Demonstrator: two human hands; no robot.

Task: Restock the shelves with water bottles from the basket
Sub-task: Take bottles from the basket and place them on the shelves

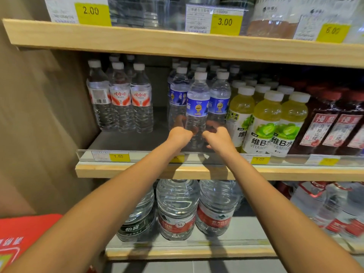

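Bottle (198, 107) gripped low by curled fingers of left hand (180, 134) and right hand (216, 134); I'd seat it upright, flush with row (219, 99) flanking the fingers.

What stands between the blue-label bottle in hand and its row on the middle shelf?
Nothing visible. The left hand and right hand grip the clear blue-labelled plastic water bottle, already past the clear plastic price rail, directly before matching bottles.

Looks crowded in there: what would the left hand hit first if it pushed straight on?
Likely the back bottles in the blue-label row, right behind the bottle the left hand grips; depth is unclear.
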